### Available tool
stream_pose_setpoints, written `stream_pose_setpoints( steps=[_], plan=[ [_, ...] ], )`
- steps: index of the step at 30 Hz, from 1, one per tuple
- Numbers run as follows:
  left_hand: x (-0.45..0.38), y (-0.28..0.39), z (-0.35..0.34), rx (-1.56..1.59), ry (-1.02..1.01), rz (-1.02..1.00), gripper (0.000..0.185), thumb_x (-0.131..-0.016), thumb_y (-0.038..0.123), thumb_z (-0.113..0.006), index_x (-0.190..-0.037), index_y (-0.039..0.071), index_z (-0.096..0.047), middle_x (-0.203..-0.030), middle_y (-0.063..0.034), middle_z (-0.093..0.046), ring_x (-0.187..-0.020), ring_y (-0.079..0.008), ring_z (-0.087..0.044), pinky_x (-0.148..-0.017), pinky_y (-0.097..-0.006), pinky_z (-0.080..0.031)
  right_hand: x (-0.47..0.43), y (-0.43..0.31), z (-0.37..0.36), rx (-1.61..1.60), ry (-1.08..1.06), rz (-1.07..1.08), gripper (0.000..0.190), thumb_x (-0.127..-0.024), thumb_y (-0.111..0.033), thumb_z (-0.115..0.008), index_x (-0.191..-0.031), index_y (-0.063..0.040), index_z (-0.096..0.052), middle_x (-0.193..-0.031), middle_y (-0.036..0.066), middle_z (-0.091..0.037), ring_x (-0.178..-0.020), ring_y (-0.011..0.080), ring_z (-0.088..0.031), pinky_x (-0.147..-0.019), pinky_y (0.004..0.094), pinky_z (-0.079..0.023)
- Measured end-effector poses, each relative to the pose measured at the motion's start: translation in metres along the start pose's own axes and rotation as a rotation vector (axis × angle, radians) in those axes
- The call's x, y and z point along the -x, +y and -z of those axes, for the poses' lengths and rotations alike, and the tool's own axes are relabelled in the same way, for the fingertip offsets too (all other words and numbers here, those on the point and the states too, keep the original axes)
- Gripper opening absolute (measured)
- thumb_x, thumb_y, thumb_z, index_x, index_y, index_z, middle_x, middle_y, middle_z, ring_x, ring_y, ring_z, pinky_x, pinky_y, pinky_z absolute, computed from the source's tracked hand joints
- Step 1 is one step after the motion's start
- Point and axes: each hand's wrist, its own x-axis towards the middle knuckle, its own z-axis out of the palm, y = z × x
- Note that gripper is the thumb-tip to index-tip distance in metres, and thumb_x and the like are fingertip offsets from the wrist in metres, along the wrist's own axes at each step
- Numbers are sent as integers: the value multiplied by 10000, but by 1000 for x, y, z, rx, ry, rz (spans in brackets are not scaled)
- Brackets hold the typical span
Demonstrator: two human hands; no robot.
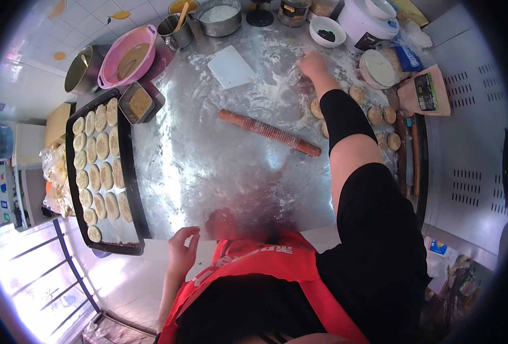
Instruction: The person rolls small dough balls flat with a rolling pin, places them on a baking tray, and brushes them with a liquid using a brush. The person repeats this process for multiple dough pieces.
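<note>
My right hand [314,65] reaches far over the floured metal worktop [202,180], its fingers curled down on the surface. Whether anything lies under those fingers is hidden. Close to that hand is a white bowl [315,39] with black seeds inside. Round dough pieces [357,94] sit to its right, and a few more are partly covered by my forearm. At the worktop's front edge my left hand [184,247] hovers with nothing in it, thumb and forefinger slightly apart. A ridged wooden rolling pin [271,132] lies slanted across the middle. Beyond it rests a white dough scraper [231,67].
On the left, a black baking tray [138,210] holds rows of flattened dough pieces. A square tin of seeds [127,96] overlaps its corner. Along the back stand a pink basin [150,50], metal pots, and a white bucket [359,21]. A flour bowl [376,69] is at right.
</note>
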Motion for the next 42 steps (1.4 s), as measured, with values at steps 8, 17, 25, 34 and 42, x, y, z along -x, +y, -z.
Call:
stream_pose_setpoints(
  steps=[8, 17, 25, 34, 42],
  plan=[
    [-9, 48, -42, 25, 24, -52, 129, -834, -11, -651, -959, 12, -670, -915, -140, -694, -868, -301, -680, -762, -348, -531, 23, 21, 16, -82, 2, 324, 451, -764, -274, -722, -1198, -169, -659, -1276, 133, -562, -1193, 374, -499, -1020, 442, -409],
    [-12, 60, -65, 16, -21, -64, 123, -846, 30, -658, -967, 28, -676, -937, -151, -691, -866, -335, -676, -750, -376, -538, 12, 11, 9, -619, -30, 11, 325, -752, -213, -708, -1056, -100, -689, -876, 155, -703, -856, 336, -681, -793, 401, -530],
    [-27, 48, -74, -32, -131, -199, 139, -858, 70, -693, -992, 35, -688, -945, -127, -701, -878, -286, -692, -766, -352, -549, 49, 6, 2, -193, 141, 226, 332, -785, -136, -684, -1109, -72, -650, -1033, 190, -662, -975, 371, -627, -873, 441, -504],
    [-108, 37, -144, 597, 224, -8, 410, -968, 210, -514, -1313, -7, -477, -1304, -169, -533, -1196, -265, -531, -1006, -360, -417, 259, -115, 35, -763, -378, 472, 354, -764, -184, -706, -1079, -32, -650, -1097, 184, -625, -1011, 359, -593, -893, 414, -473],
    [-142, -6, -207, 1180, 144, 101, 642, -1030, 452, -310, -1460, -24, -299, -1493, -171, -344, -1366, -265, -347, -1133, -365, -277, 370, -151, -23, -1224, -261, -19, 464, -917, -209, -599, -1309, 27, -522, -1322, 227, -537, -1264, 381, -478, -1076, 445, -364]
  ],
)
